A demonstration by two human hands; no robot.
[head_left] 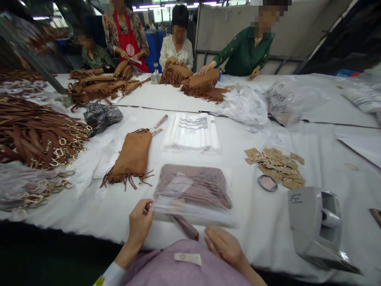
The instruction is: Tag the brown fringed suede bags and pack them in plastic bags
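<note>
The hands are apart. The left hand (pixel 141 220), at the 8 o'clock of a clear plastic bag (pixel 205 216), pinches its near corner; the right hand (pixel 223 244), at 5 o'clock, is unclenched with fingers extended, near the end of a brown strap (pixel 187 229) that pokes out at 6 o'clock. A brown pouch (pixel 205 184) lies inside the bag, on the white-covered bench (pixel 256 222). From the bag, folded printed bags (pixel 193 133) lie at 12 o'clock, a tan fringed pouch (pixel 133 155) at 10, and cardboard tags (pixel 276 167) between 2 and 3.
</note>
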